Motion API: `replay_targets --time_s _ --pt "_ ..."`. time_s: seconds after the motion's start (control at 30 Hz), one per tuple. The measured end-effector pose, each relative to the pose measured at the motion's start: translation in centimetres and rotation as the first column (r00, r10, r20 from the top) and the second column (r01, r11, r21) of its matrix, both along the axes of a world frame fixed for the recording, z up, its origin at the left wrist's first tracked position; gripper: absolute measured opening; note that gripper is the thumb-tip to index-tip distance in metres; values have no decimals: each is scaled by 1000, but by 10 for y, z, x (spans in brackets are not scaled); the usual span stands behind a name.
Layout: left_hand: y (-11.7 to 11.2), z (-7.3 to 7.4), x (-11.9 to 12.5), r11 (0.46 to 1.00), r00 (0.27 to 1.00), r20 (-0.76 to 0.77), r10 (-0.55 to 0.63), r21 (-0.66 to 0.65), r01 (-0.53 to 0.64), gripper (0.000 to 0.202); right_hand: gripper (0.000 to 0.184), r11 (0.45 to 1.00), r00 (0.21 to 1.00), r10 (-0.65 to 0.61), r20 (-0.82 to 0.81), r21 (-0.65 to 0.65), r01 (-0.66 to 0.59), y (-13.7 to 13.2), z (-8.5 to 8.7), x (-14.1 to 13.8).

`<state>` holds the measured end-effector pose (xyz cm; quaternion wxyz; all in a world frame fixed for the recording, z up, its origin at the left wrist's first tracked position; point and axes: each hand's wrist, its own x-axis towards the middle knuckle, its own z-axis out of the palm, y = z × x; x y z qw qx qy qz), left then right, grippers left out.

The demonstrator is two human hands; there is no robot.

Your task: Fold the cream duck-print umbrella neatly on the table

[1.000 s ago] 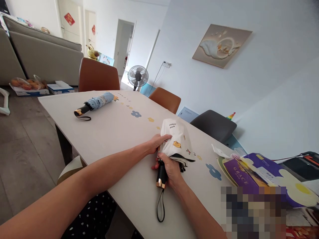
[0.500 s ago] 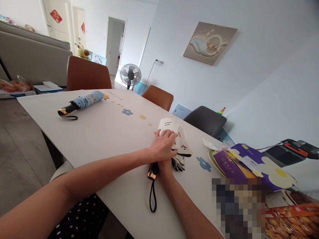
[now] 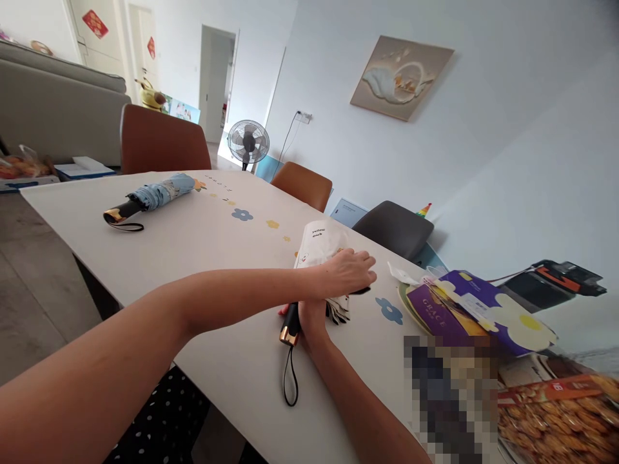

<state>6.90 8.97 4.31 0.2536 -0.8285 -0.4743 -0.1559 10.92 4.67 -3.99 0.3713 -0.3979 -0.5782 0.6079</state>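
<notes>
A folded white umbrella (image 3: 314,241) with small printed lettering lies on the table, its black and gold handle (image 3: 290,325) and wrist loop pointing toward me. My right hand (image 3: 313,317) is closed around its lower part beside the handle. Crossing over that wrist, my left hand (image 3: 349,270) has its fingers curled at the loose canopy's right side, on a flap with a dark edge. My left forearm hides part of the canopy. Dark-edged folds bunch out below the left hand. Farther left rests a rolled blue umbrella (image 3: 164,191) with a black and gold handle.
The white table (image 3: 193,258) carries flower prints. On its right are a purple box (image 3: 435,316), a plate under it and a pack of cookies (image 3: 556,419). Brown chairs (image 3: 164,138) and a dark chair (image 3: 394,229) stand around it. A fan (image 3: 248,142) is beyond.
My left hand has moved right across the canopy, from its middle to the flap at its right side. My right hand keeps its hold. The view has shifted slightly.
</notes>
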Motion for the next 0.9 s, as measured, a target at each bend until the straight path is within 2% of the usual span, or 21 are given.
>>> replay_targets --time_s 0.07,0.13,0.2,0.23,0.3,0.37,0.43,0.47,0.5,0.53,0.6,0.7,0.8,0.9 --pt "4 11 -11 999 991 130 39 -19 -36 23 21 997 1000 8 10 -76 -7 -3 2 -1" --pt "0 21 -29 993 940 322 115 -41 -107 28 21 992 999 -27 22 -121 30 -4 5 -2" --pt "-10 27 -52 983 826 532 184 -83 -165 35 23 988 998 -63 9 -140 63 -4 8 -4" --pt "-17 26 -64 979 744 636 203 -108 -174 37 24 987 997 -73 -16 -145 70 -4 9 -4" --pt "-31 18 -91 975 522 826 211 -137 -177 41 25 987 994 -64 -90 -150 50 -3 12 -4" --pt "-44 3 -115 958 208 941 266 -235 -162 41 27 986 988 -39 -149 -168 14 -3 14 -3" --pt "-54 -16 -134 923 -166 915 367 -381 -60 41 30 983 984 -2 -180 -181 -31 -3 16 -1" --pt "-58 -26 -142 909 -297 867 400 -417 6 42 31 982 982 16 -190 -180 -51 -3 16 0" --pt "-62 -34 -147 901 -354 837 416 -432 39 42 32 981 979 32 -201 -179 -69 -3 16 2" --pt "-65 -42 -151 897 -392 816 426 -437 64 43 32 980 976 49 -214 -177 -88 -3 16 3" --pt "-71 -52 -155 903 -408 811 418 -420 91 44 32 975 969 73 -236 -186 -118 -2 15 5" --pt "-76 -58 -157 912 -418 811 409 -381 153 41 30 966 962 83 -259 -216 -141 0 15 7" --pt "-77 -57 -158 906 -370 828 422 -371 204 37 28 961 959 58 -279 -243 -129 2 17 7" --pt "-76 -57 -161 897 -306 845 439 -392 205 38 27 956 952 42 -305 -265 -126 5 20 8"
